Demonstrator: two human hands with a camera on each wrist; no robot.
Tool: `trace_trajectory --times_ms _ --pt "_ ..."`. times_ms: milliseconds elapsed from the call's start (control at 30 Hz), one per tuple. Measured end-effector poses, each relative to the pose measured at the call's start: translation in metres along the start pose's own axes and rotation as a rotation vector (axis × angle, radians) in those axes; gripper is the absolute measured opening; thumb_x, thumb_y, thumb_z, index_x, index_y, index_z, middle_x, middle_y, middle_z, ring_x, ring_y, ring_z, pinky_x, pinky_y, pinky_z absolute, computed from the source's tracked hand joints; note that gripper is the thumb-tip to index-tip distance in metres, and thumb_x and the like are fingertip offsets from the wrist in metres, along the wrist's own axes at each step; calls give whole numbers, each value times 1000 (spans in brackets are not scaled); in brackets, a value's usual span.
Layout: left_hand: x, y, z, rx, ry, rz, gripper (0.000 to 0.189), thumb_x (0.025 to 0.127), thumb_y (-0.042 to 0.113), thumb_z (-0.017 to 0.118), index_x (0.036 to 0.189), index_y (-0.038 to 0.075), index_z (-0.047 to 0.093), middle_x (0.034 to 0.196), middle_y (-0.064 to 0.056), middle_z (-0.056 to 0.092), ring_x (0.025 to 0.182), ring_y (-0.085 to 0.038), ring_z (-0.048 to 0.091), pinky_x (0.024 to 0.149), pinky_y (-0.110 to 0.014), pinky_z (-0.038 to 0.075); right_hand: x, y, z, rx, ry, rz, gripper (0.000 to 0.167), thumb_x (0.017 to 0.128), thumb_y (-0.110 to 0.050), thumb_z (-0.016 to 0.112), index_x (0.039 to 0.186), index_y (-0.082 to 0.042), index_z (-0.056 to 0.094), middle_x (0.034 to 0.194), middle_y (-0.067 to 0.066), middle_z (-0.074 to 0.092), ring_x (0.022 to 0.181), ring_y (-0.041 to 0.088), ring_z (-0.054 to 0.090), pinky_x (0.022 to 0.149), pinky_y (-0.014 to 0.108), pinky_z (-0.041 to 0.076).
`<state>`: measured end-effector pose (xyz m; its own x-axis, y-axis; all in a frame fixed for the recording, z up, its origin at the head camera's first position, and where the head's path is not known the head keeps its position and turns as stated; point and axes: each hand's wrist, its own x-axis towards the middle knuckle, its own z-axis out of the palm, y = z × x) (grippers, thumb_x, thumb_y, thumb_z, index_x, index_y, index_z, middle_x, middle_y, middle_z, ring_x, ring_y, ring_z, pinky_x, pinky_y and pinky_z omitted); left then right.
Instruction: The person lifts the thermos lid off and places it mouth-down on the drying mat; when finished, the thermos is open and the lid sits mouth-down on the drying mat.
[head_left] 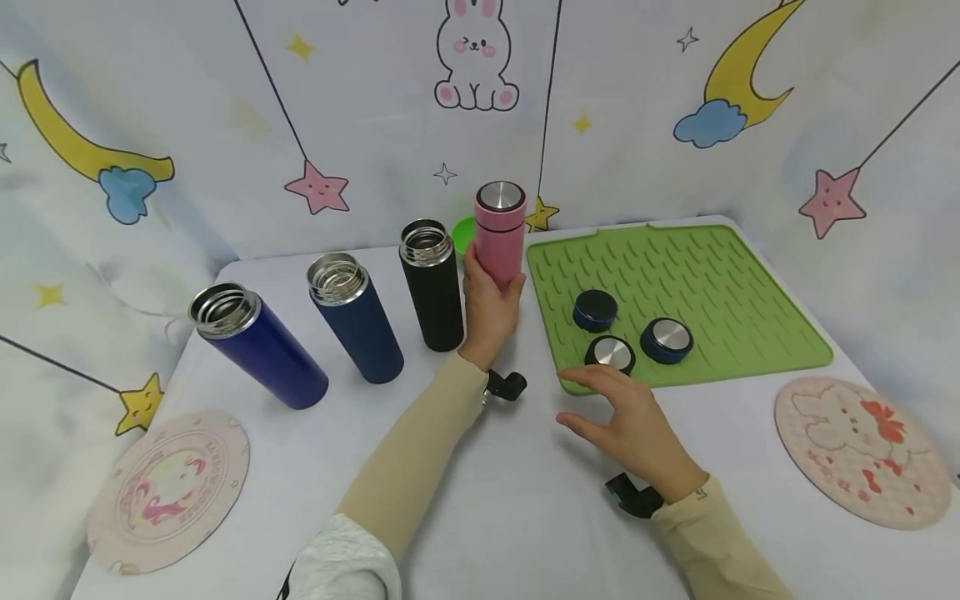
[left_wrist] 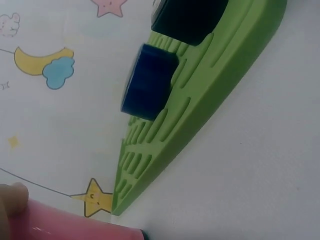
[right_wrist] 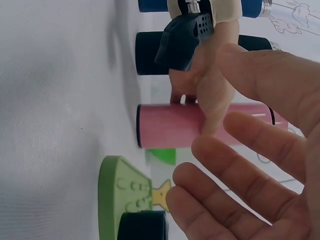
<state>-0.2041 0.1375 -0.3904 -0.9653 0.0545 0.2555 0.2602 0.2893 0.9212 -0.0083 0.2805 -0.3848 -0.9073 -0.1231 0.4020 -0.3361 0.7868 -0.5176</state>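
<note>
My left hand grips a pink thermos bottle with a steel-topped lid. The same pink bottle looks upright beside the mat in the right wrist view. Just left of it stands a black bottle without a lid; a dark blue bottle and a brighter blue bottle stand further left, both with bare steel necks. My right hand, its fingers spread and holding nothing, hovers near the front edge of the green mat. Closest to it is a black lid with a steel top.
On the mat also lie a dark blue lid and another steel-topped blue lid. A bright green round thing shows partly behind the pink bottle. Pink round placemats lie at left and right. A patterned cloth hangs behind.
</note>
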Motion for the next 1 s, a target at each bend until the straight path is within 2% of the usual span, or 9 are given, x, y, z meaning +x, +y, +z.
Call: trace_trajectory --times_ms 133,233,433,533,633,833,1000 --pt "-8 1 -9 0 -37 -3 87 96 14 74 161 6 18 156 -18 43 144 -32 46 125 -47 36 0 0 1 3 -6 8 55 77 -20 93 127 -15 72 124 -1 74 106 19 72 93 20 54" --pt "-21 1 -17 0 -84 7 86 96 15 74 160 6 19 155 -18 44 144 -30 47 124 -46 37 0 1 0 24 -7 18 55 77 -18 93 128 -17 72 123 -2 74 105 20 72 94 13 50" --pt "-57 9 -43 4 -252 20 86 95 16 75 161 10 19 155 -14 46 141 -26 51 122 -45 40 -1 -4 -4 66 -10 24 53 78 -13 91 128 -15 72 121 -1 75 105 19 72 95 8 49" --pt "-73 15 -62 -4 -326 21 86 95 16 76 161 12 21 154 -11 47 139 -24 52 121 -45 41 0 -7 -8 99 -5 29 52 80 -10 90 128 -14 72 121 2 75 107 16 72 96 5 48" --pt "-88 18 -87 -22 -370 34 86 94 16 78 160 14 23 152 -9 50 137 -23 54 120 -45 43 1 -11 -11 123 5 39 51 81 -8 88 128 -15 71 121 3 75 109 10 70 97 4 47" --pt "-113 19 -141 48 -411 77 85 86 19 85 155 19 35 142 -2 61 126 -18 58 107 -44 51 8 -26 -17 143 27 19 52 80 -5 88 128 -16 71 120 3 76 109 -1 68 96 4 48" --pt "-130 15 -169 85 -423 148 82 83 18 89 150 20 43 140 5 62 128 -12 59 110 -43 52 23 -53 -20 236 38 -31 57 79 1 86 132 -15 70 121 5 76 109 -1 68 96 8 51"
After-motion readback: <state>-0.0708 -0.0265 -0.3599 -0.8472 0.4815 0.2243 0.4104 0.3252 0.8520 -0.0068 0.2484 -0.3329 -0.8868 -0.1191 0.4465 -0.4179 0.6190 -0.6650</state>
